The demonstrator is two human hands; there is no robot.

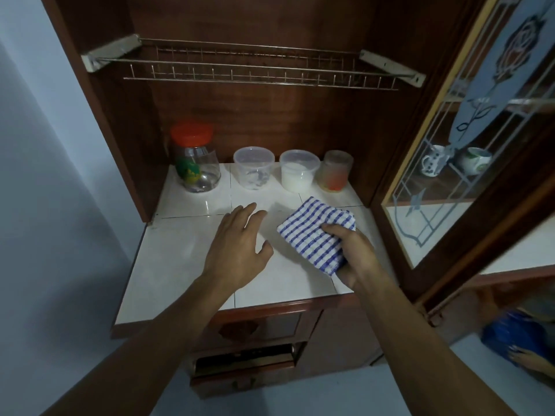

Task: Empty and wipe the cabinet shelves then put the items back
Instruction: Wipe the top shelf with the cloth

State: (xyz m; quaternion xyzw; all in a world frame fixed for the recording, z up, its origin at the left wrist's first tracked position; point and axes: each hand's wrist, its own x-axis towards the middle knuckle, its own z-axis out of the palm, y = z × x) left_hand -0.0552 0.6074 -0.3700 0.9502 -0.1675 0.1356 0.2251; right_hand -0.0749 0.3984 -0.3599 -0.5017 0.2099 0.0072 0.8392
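Dark wood-grain cabinet (270, 121), low sheen; thin bare-metal wire rack (258, 70) at 12 o'clock. White glossy tiled shelf (180, 253) with bright reflections. Matt woven cloth (315, 232), blue-and-white checked, at 4 o'clock. Clear shiny jar (196, 172) with orange plastic lid (191, 134) at 10 o'clock; two translucent plastic tubs (253, 172) beside it

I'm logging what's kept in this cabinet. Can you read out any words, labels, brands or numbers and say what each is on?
No text can be read in this view.
Red-lidded jar: green and yellow label, too blurred to read.
Blue bag, lower right: blurred, nothing legible.
Striped cloth: pattern only, no print visible.
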